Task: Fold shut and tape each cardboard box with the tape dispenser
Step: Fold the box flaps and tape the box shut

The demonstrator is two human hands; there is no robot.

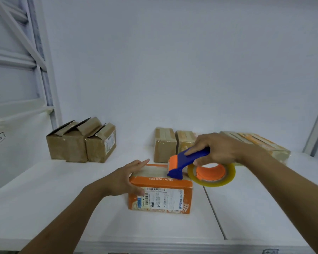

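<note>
At the middle of the white table (62, 198) sits an orange printed cardboard box (160, 191), flaps folded down, with a white barcode label on its near face and a pale strip along its top. Its long axis runs from 9 to 3 o'clock. The left hand (128, 178) lies over the box's 9 o'clock end, fingers straight on top and thumb on the near face. The right hand (215, 149) is wrapped around the handle of a blue tape dispenser with an orange head and a roll of clear tape (191, 162). Its head rests on the box top and points toward 8 o'clock, the roll overhanging the 3 o'clock end. Three open brown cardboard boxes (81, 143) stand at 10 o'clock. Closed brown boxes (164, 143) line the wall from 12 to 2 o'clock.
</note>
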